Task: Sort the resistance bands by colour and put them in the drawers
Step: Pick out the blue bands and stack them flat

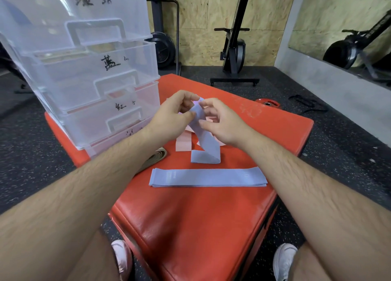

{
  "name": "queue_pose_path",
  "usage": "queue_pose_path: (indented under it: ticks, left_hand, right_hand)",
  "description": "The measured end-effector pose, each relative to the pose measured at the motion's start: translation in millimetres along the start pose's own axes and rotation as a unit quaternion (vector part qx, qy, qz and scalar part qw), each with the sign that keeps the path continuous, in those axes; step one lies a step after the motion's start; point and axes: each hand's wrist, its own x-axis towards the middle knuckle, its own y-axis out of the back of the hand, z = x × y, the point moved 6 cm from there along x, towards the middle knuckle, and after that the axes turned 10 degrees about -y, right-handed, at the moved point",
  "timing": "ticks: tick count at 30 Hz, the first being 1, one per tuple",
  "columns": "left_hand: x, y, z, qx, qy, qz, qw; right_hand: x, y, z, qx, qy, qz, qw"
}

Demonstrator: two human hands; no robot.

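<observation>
Frame centre: left hand [175, 113] and right hand [222, 124] raised close together, fingers curled, pinching top of lavender-blue resistance band [206, 141]; its folded lower end rests on red padded box [201, 217].

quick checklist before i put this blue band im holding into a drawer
1. Grip: left hand and right hand both pinch the top end of the held blue band: ok.
2. Band lifted free: its lower end lies folded on the red pad: not ok.
3. Colour: it matches the flat blue band lying nearer on the pad: ok.
4. Target: the second drawer carries a handwritten label, but whether it is open far enough to drop a band in: cannot tell.
5. Clear of the pink bands behind it, which the hands partly hide: cannot tell.
</observation>
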Motion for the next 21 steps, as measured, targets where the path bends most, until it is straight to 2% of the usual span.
queue_pose_path:
  ticks: [4, 7, 11, 13, 18, 21]
  left_hand:
    - [-3, 4, 0, 0.037, 0.011, 0.006, 0.999]
    - [-5, 15, 0, 0.015, 0.038, 0.054, 0.998]
    - [-7, 38, -2, -0.049, 0.053, 0.157, 0.985]
    - [-9, 49, -10, -0.072, 0.064, 0.186, 0.978]
    - [-18, 74, -28, -0.059, 0.091, 0.213, 0.971]
    - [-30, 80, -37, -0.030, 0.106, 0.178, 0.978]
  right_hand:
    - [2, -9, 1, -0.010, 0.004, 0.014, 1.000]
    - [2, -11, 0, -0.011, -0.016, 0.001, 1.000]
    - [-3, -4, 13, -0.187, -0.037, -0.015, 0.982]
    - [-5, 6, 24, -0.230, -0.051, -0.020, 0.972]
    - [-12, 48, 45, -0.298, -0.094, 0.004, 0.950]
    - [-22, 72, 52, -0.292, -0.106, 0.011, 0.950]
